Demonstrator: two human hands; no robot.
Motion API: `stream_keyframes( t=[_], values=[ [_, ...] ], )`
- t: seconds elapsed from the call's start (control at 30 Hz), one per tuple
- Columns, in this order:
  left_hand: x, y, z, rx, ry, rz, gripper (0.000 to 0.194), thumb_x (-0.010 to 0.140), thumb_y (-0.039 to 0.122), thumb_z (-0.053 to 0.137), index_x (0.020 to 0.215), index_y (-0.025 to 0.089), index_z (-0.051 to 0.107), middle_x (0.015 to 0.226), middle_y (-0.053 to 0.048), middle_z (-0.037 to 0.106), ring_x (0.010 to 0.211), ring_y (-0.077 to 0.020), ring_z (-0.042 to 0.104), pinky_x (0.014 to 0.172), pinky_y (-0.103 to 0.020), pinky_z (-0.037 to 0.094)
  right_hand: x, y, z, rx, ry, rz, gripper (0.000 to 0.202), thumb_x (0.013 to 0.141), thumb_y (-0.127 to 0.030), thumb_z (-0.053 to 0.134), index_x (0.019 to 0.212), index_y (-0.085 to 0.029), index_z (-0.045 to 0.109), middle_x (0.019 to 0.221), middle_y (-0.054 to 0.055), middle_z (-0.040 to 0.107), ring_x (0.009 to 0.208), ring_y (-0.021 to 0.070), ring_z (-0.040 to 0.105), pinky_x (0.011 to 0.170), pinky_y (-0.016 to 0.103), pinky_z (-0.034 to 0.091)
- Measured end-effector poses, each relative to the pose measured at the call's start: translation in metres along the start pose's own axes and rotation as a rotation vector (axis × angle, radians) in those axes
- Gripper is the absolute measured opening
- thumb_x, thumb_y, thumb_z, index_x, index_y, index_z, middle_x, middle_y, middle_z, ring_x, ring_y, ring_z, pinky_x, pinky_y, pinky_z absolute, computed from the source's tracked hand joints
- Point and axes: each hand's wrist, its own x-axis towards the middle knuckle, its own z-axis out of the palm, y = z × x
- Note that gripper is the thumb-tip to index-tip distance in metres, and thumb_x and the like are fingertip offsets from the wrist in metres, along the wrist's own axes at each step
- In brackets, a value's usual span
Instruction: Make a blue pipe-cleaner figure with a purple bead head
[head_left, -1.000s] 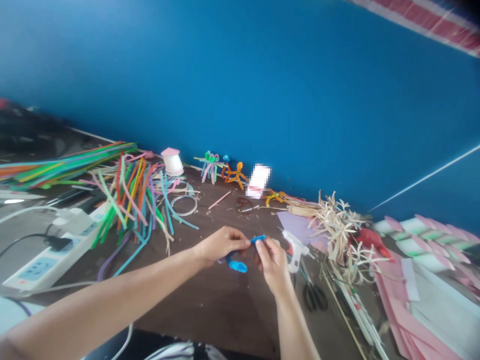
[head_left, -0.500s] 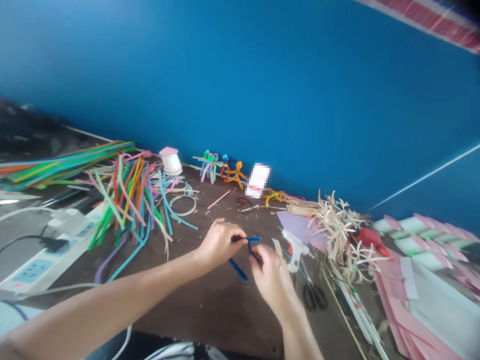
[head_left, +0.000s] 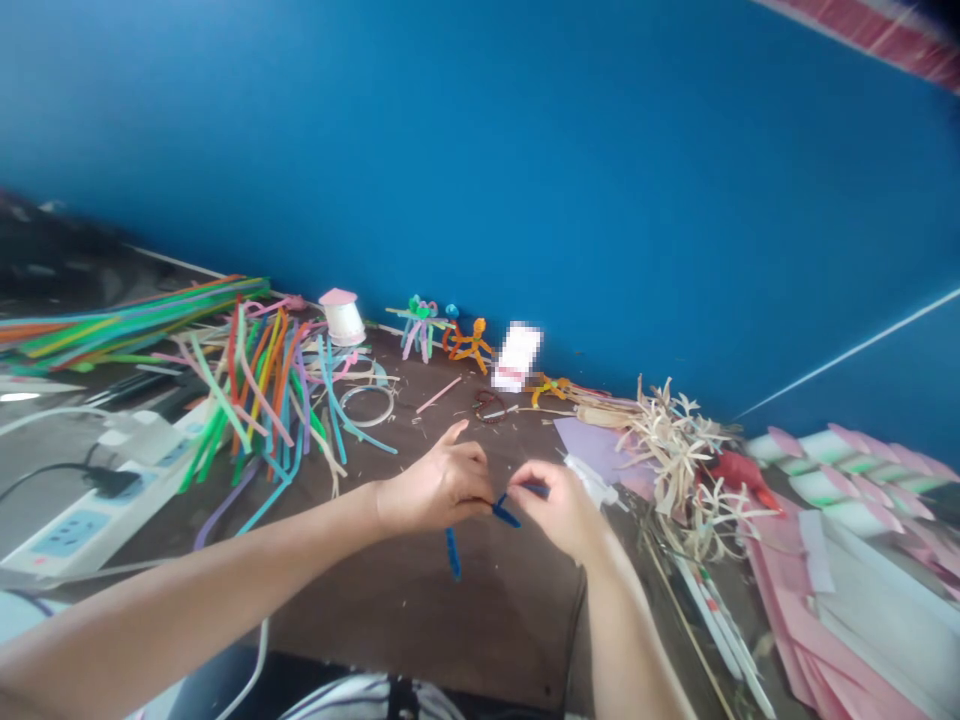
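Observation:
A dark blue pipe cleaner [head_left: 453, 555] is held between my two hands above the middle of the brown table [head_left: 420, 630]. My left hand [head_left: 450, 485] pinches it, with one loose length hanging below the palm. My right hand [head_left: 551, 500] is closed on another part of the same pipe cleaner, thumb and forefinger together, close to the left fingertips. A short bent piece of it shows between the hands. Parts of the pipe cleaner are hidden by the fingers. Beyond the hands stand an orange pipe-cleaner figure [head_left: 472, 345] and a multicoloured one [head_left: 420, 325].
Bundles of coloured pipe cleaners [head_left: 262, 390] lie at left, beside a white power strip [head_left: 112, 515] with cables. A tape ring [head_left: 367, 406] and a small white cup with a pink top [head_left: 343, 318] stand behind. At right are a glue gun [head_left: 592, 482], dried-leaf flowers [head_left: 671, 440] and pink paper [head_left: 795, 610].
My right hand has lifted and turned, its fingers now pinching nearer the left hand. The blue pipe cleaner's bent end now points down to the right, and its hanging length has swung left.

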Motion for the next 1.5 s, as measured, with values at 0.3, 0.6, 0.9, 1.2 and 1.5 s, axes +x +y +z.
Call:
stream_keyframes(
  t=[0.3,0.6,0.9,1.2,1.5],
  values=[
    [0.000,0.001,0.005,-0.166,0.193,-0.284,0.011,0.075,0.027,0.056,0.076,0.022,0.066,0.071,0.000,0.064,0.079,-0.0138,0.054,0.098,-0.043,0.016,-0.002,0.018,0.025,0.231,-0.018,0.097,0.020,0.078,-0.025,0.045,0.066,-0.018,0.059,0.049,-0.005,0.048,0.045,0.0090,0.043,0.045,0.018,0.031],
    [-0.001,-0.004,0.011,0.129,0.180,-0.263,0.017,0.079,0.028,0.050,0.073,0.021,0.064,0.069,-0.001,0.065,0.077,-0.0162,0.053,0.095,-0.047,0.014,-0.017,-0.007,0.045,-0.231,0.039,0.023,0.018,0.081,-0.018,0.040,0.073,-0.020,0.056,0.063,0.002,0.061,0.057,0.0142,0.055,0.052,0.022,0.031],
    [0.000,-0.003,0.009,0.337,0.024,-0.073,0.021,0.081,0.019,0.045,0.066,0.019,0.060,0.060,0.000,0.060,0.076,-0.0156,0.050,0.096,-0.050,0.013,-0.011,-0.014,0.024,-0.420,-0.028,-0.028,0.015,0.079,-0.016,0.044,0.078,-0.022,0.058,0.070,0.003,0.065,0.066,0.0178,0.060,0.055,0.024,0.030],
    [-0.001,-0.002,0.003,0.041,-0.013,0.016,0.012,0.078,0.024,0.053,0.072,0.022,0.064,0.065,0.001,0.063,0.085,-0.0151,0.051,0.099,-0.046,0.011,0.005,0.007,0.008,0.050,-0.059,0.022,0.005,0.070,-0.024,0.058,0.071,-0.020,0.060,0.069,-0.003,0.062,0.066,0.0128,0.055,0.062,0.021,0.037],
    [0.001,0.001,0.009,-0.306,0.244,-0.347,0.012,0.074,0.027,0.058,0.071,0.018,0.066,0.068,-0.001,0.064,0.071,-0.0133,0.055,0.077,-0.027,0.038,-0.002,0.013,0.032,0.221,0.055,0.008,0.022,0.078,-0.024,0.046,0.059,-0.018,0.056,0.051,-0.004,0.048,0.052,0.0106,0.046,0.052,0.020,0.034]
  ],
)
